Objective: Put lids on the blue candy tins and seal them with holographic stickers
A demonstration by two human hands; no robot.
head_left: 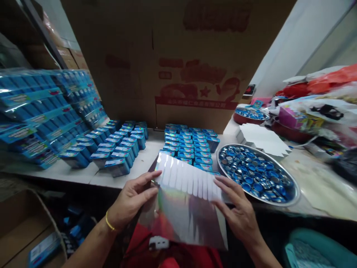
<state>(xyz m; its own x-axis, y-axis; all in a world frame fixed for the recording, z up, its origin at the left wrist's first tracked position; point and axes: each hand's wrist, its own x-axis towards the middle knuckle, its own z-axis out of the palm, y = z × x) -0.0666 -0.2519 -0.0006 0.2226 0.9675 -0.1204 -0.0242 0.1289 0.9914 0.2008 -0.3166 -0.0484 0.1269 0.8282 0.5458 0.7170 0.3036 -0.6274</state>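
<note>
In the head view, a shiny silvery card (pixel 192 216) is held over my lap, its near part tilted down towards me. Along its far part runs a row of white strips (pixel 189 178), and a rainbow sheen crosses the middle. My left hand (pixel 134 197), with a yellow bracelet at the wrist, pinches the card's left edge between fingers and thumb. On the opposite side, my right hand (pixel 234 201) grips the right edge the same way. Just beyond the card stand rows of small blue boxes (pixel 185 145), partly hidden by it.
Right of the card is a metal bowl (pixel 295 191) of blue and silver round pieces. Behind it lie white cut cards (pixel 263 137). More blue boxes (pixel 119 167) and wrapped stacks (pixel 36 108) occupy the left. A large cardboard carton (pixel 134 82) blocks the back. A teal basin (pixel 312 238) sits lower right.
</note>
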